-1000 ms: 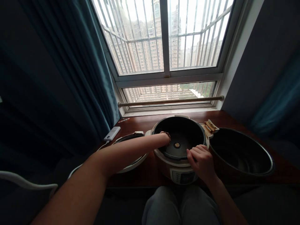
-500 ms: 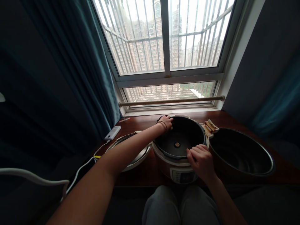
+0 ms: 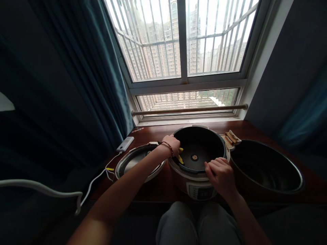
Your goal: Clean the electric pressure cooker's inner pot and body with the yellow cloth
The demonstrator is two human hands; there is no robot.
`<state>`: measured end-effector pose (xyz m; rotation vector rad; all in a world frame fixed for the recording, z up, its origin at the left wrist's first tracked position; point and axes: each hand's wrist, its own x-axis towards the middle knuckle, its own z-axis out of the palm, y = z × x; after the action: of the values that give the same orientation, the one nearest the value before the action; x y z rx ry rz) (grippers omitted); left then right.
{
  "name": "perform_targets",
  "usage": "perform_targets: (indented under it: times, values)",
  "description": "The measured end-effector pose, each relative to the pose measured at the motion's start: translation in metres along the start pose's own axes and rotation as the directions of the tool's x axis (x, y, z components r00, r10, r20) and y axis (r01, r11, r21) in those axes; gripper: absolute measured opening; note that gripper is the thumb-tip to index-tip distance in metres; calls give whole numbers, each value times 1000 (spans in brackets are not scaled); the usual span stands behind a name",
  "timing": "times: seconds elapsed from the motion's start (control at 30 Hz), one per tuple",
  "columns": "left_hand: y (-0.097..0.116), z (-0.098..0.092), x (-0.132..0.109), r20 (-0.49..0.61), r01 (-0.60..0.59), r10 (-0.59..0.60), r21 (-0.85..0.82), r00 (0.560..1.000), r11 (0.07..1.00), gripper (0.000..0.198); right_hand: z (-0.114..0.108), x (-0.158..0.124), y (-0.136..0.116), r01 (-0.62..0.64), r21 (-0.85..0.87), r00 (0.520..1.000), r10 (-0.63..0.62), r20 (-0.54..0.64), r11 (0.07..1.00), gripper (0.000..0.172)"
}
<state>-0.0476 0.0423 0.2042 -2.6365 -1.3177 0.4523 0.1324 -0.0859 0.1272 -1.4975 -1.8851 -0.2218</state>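
Observation:
An electric pressure cooker (image 3: 182, 183) without its lid stands on the wooden table, its dark inside showing a small round piece at the bottom centre. My left hand (image 3: 172, 144), with a bracelet at the wrist, is closed on a yellow cloth (image 3: 181, 157) at the cooker's left inner wall; part of the cloth sticks out below the fingers. At the front right rim my right hand (image 3: 221, 175) is closed, fingers wrapped over the edge. Just left of the cooker, the round lid (image 3: 133, 165) lies partly behind my left forearm.
A large dark inner pot (image 3: 268, 166) sits to the right, close to the cooker's hinge bracket (image 3: 231, 139). A white power bank (image 3: 125, 144) with a white cable (image 3: 93, 183) lies at the left. Behind the table (image 3: 153, 134) are a window and curtains.
My left hand has moved from the back left of the cooker's inside toward the front along the left wall, bringing the yellow cloth into fuller view. My right hand stays at the rim.

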Motion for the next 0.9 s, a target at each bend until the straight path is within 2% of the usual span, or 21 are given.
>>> perform_targets:
  times: [0.1, 0.17, 0.27, 0.33, 0.37, 0.4, 0.43, 0.5, 0.53, 0.57, 0.6, 0.67, 0.7, 0.73, 0.83, 0.9]
  values:
    - [6, -5, -12, 58, -39, 42, -53, 997, 998, 26, -11, 8, -1, -41, -24, 989, 44, 140, 999, 42]
    - [9, -7, -18, 49, -89, 93, -90, 994, 992, 30, -18, 20, -2, -97, 3, 964, 93, 250, 995, 43]
    - [11, -10, -26, 21, -118, 123, -160, 992, 980, 33, -19, 47, -4, -191, 167, 936, 128, 328, 967, 35]
    - [11, -13, -31, 21, -94, 101, -226, 995, 970, 35, -12, 68, -8, -223, 312, 924, 99, 371, 924, 25]
    - [9, -14, -33, 16, -77, 85, -264, 996, 961, 35, -6, 78, -11, -252, 368, 901, 78, 427, 895, 22]
    - [7, -14, -35, 6, -61, 66, -311, 998, 948, 36, 0, 87, -14, -306, 405, 854, 60, 516, 861, 21]
    - [4, -14, -37, -11, -52, 51, -372, 999, 927, 35, 6, 94, -18, -381, 422, 782, 43, 622, 823, 21]
    - [-4, -8, -42, -67, -69, 38, -536, 997, 842, 35, 16, 104, -25, -529, 403, 595, -12, 804, 747, 22]
    - [-9, -4, -43, -106, -90, 30, -629, 994, 772, 35, 19, 107, -29, -579, 387, 518, -43, 854, 717, 23]
    - [-15, 1, -44, -146, -114, 12, -720, 989, 685, 35, 22, 109, -32, -607, 378, 466, -73, 882, 699, 28]
    - [-21, 6, -45, -184, -139, -17, -797, 983, 588, 35, 23, 111, -35, -614, 376, 439, -95, 893, 694, 35]
    - [-33, 15, -43, -247, -174, -123, -889, 961, 423, 33, 26, 114, -42, -599, 360, 426, -96, 900, 715, 49]
    - [-38, 19, -40, -275, -185, -194, -904, 941, 386, 31, 27, 116, -45, -587, 343, 426, -81, 901, 733, 54]
    - [-42, 22, -36, -304, -187, -267, -902, 915, 388, 29, 27, 117, -48, -573, 320, 422, -63, 904, 755, 57]
    - [-49, 29, -21, -384, -133, -394, -836, 835, 533, 26, 31, 116, -59, -547, 242, 401, -4, 916, 802, 57]
    - [-47, 34, -7, -381, -73, -395, -791, 836, 608, 32, 33, 112, -63, -529, 246, 432, 8, 902, 812, 52]
